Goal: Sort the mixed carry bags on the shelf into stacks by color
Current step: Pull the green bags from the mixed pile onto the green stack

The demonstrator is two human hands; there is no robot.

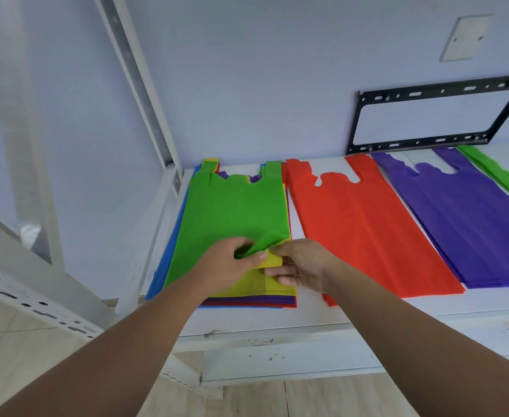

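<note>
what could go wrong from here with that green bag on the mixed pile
1. The left hand pinches only one crumpled corner of the green bag; that grip may slip, or the yellow bag beneath may drag along if the right hand on it lets go.
2. The green stack lies far right, past the red stack and purple stack; a trailing bag could ruffle them.

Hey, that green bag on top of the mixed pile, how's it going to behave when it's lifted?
Probably floppy: the green bag crumples at its corner in the grip of the left hand. Likely very light, being thin and flat. It may drag the yellow bag beneath, which the right hand holds.
</note>
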